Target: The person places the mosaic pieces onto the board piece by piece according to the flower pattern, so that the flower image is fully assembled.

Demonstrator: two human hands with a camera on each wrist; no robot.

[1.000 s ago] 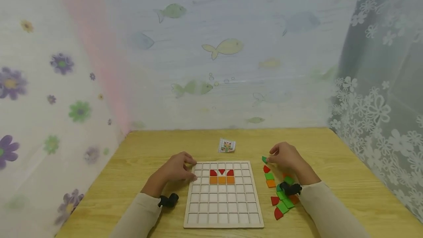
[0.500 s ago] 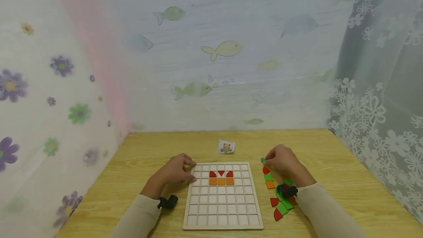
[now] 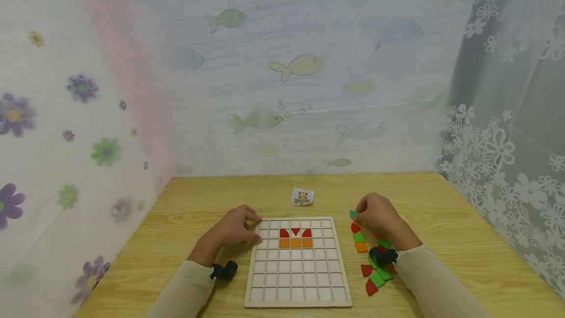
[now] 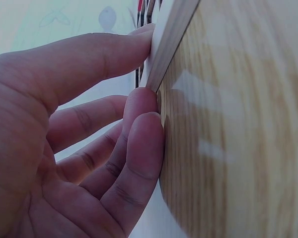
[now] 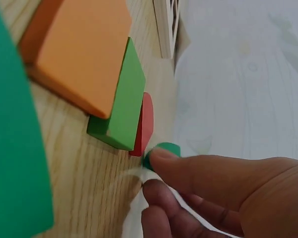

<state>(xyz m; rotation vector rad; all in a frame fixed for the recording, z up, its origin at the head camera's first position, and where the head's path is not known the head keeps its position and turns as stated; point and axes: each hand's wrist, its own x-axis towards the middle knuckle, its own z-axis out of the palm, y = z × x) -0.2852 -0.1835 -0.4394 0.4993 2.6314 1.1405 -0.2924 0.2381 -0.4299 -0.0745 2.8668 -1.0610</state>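
Note:
In the head view my left hand (image 3: 236, 226) rests at the upper left corner of a pale wooden grid board (image 3: 284, 278). The left wrist view has its thumb on the board's rim (image 4: 164, 44), with bent fingertips beside it at the tabletop. My right hand (image 3: 379, 217) pinches a dark green tile (image 3: 353, 214) with a curved edge between thumb and finger, just beyond a red tile (image 3: 355, 228). Two red quarter-circle tiles (image 3: 307, 232), a red triangle (image 3: 295, 231) and a row of orange square tiles (image 3: 284, 242) lie in the board's cells.
A small pattern card (image 3: 302, 197) lies behind the board. Right of the board are a light green tile (image 3: 359, 237), an orange tile (image 3: 361, 247) and a cluster of loose green and red tiles (image 3: 377, 278), partly hidden by the right wrist. A fish-printed curtain (image 3: 300, 112) hangs behind the table.
The dark green tile has turned slightly in my right fingers and shows more of its face than half a second ago. My left hand keeps its place on the board.

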